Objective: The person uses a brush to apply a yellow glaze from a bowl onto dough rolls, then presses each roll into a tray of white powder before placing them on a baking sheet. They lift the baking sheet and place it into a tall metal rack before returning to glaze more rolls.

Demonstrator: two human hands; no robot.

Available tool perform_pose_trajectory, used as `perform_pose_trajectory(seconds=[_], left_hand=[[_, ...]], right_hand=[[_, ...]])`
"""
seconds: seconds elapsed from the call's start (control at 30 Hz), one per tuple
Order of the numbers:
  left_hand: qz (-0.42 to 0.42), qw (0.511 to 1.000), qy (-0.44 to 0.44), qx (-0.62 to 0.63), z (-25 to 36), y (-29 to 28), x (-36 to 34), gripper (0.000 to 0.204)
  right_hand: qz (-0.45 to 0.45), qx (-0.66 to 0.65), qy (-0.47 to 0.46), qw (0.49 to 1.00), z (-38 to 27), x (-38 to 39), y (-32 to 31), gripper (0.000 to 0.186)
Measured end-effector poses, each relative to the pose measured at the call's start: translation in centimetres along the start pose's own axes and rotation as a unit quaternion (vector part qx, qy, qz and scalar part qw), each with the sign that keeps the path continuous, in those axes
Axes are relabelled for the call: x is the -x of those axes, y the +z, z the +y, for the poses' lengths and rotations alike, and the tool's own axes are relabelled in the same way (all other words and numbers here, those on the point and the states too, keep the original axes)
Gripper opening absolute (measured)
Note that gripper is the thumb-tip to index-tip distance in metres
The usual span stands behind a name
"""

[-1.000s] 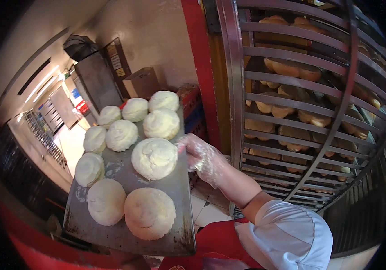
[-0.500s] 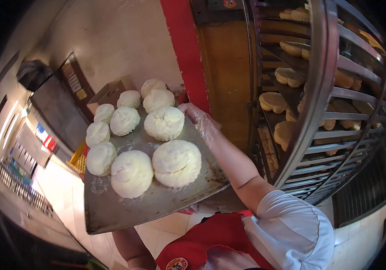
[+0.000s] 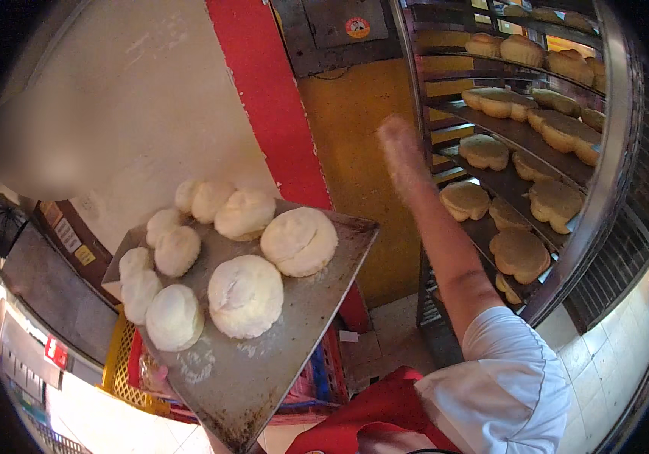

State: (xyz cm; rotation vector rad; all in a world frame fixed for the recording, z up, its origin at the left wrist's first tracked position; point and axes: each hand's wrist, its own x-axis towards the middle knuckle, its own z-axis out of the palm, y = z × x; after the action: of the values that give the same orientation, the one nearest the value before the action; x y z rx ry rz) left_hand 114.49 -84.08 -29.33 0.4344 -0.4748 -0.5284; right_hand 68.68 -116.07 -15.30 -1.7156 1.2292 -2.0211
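Note:
A metal baking tray tilts in front of me at the left. Several round, pale dough pieces sit on it, dusted with flour. My left hand does not show; the tray hides the space beneath it. My right hand is raised off the tray, nearest to the left upright of a tall metal rack. It is smeared by motion, so its fingers cannot be read. Browned breads lie on the rack's shelves.
Under the tray stand a yellow crate and a red and blue crate. A red post and a yellow-brown panel rise behind. A light tiled floor shows between the crates and the rack.
My right hand has let go of the tray's right edge and moved up and right toward the rack. The tray has turned and tilted, and the view has swung right.

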Motion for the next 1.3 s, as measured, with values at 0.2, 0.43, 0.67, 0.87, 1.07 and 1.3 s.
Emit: perform_pose_trajectory(seconds=[0.2, 0.43, 0.67, 0.87, 1.07, 1.3], left_hand=[[0.011, 0.999, 0.04, -0.014, 1.3, -0.3, -7.8, 0.043], [-0.022, 0.998, 0.06, 0.002, 5.0, -1.8, -16.3, 0.042], [-0.092, 0.993, 0.057, 0.055, 10.3, -5.3, -26.2, 0.042], [-0.121, 0.987, 0.01, 0.103, 11.4, -8.4, -29.5, 0.041], [-0.185, 0.959, -0.117, 0.182, 7.7, -4.7, -30.2, 0.041], [-0.289, 0.882, -0.243, 0.283, 3.6, 4.4, -28.2, 0.04]], right_hand=[[0.201, 0.336, -0.027, 0.92, 5.8, -9.6, -2.0, 0.048], [0.074, 0.283, -0.044, 0.955, -0.2, -4.1, 5.1, 0.04], [0.027, 0.261, -0.038, 0.964, -11.7, 9.3, 13.3, 0.037], [-0.068, 0.232, 0.027, 0.97, -20.4, 19.5, 12.2, 0.047], [-0.057, 0.241, -0.049, 0.968, -29.8, 31.1, 7.1, 0.039], [0.023, -0.066, -0.177, 0.982, -35.1, 40.2, -2.2, 0.047]])
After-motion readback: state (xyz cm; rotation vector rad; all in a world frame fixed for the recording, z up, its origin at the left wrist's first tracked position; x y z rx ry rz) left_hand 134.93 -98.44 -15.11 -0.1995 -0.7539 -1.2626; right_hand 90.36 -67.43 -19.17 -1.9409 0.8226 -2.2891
